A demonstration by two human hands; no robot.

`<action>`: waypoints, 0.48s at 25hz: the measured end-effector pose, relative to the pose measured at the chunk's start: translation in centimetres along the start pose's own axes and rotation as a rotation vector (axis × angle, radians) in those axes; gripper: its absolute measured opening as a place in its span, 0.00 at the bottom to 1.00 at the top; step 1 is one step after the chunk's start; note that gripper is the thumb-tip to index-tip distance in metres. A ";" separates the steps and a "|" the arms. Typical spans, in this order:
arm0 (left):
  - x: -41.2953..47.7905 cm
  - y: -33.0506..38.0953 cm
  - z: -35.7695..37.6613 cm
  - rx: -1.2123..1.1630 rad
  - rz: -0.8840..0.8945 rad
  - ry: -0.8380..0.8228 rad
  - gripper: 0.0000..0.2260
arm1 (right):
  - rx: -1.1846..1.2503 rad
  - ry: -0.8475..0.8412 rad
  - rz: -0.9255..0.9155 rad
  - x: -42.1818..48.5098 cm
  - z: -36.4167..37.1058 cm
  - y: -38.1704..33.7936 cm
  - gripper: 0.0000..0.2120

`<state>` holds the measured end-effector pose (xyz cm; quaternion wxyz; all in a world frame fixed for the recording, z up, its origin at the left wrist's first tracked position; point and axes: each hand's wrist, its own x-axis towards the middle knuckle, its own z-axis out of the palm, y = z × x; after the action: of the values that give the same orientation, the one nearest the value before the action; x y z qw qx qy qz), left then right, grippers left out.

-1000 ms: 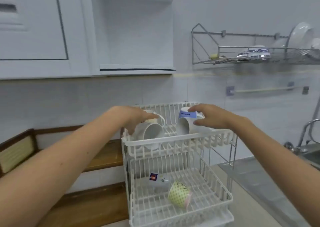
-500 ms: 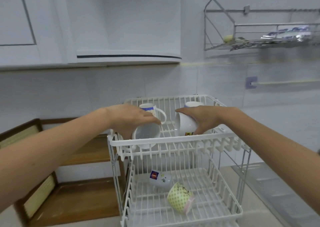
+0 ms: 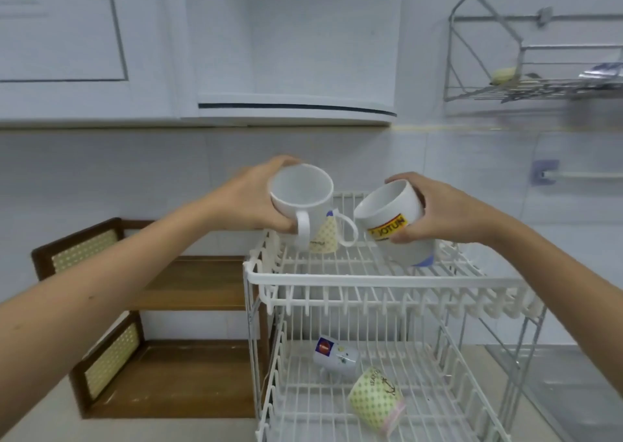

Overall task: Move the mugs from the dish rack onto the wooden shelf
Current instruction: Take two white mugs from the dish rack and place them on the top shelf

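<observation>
My left hand (image 3: pixel 256 199) grips a plain white mug (image 3: pixel 301 202), lifted above the left end of the white dish rack (image 3: pixel 371 278), its mouth facing me. My right hand (image 3: pixel 438 212) holds a white mug with a yellow label (image 3: pixel 392 221), tilted just over the rack's top tier. Behind them on the top tier stands a third mug with a yellow dotted pattern (image 3: pixel 327 236). On the lower tier lie a white mug with a blue patch (image 3: pixel 335 357) and a green dotted mug (image 3: pixel 376 398). The wooden shelf (image 3: pixel 192 283) stands left of the rack, with two bare boards.
White wall cabinets (image 3: pixel 84 37) hang above. A metal wire rack (image 3: pixel 539 84) is fixed to the wall at the upper right, a towel bar (image 3: pixel 580 173) below it. A steel drainboard (image 3: pixel 573 391) lies right of the dish rack.
Both hands have lifted their mugs up off the top tier and turned them so the mouths face me. The view has shifted left, showing more of the wooden shelf.
</observation>
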<state>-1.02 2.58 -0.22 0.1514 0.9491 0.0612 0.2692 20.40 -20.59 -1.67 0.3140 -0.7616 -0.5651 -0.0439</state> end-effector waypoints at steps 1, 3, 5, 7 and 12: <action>-0.7 -0.3 -0.9 -0.090 -0.038 0.064 0.41 | 0.097 0.017 -0.011 0.0 -0.1 -0.9 0.40; -2.3 -0.9 -2.5 -0.252 -0.084 0.120 0.38 | 0.272 0.033 -0.034 0.0 0.1 -3.2 0.38; -4.3 -1.9 -4.2 -0.345 -0.105 0.100 0.34 | 0.367 0.019 -0.066 -0.1 1.0 -6.0 0.39; -6.8 -3.5 -5.8 -0.388 -0.121 0.066 0.31 | 0.400 -0.025 -0.107 -0.2 2.7 -9.1 0.41; -13.0 -10.0 -9.0 -0.333 -0.213 -0.032 0.34 | 0.430 -0.112 -0.159 0.6 8.3 -16.4 0.39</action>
<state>-17.19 11.79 -2.54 0.3348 0.9033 0.1136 0.2428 3.63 -12.96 -1.01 0.4328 -0.6315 -0.6362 0.0955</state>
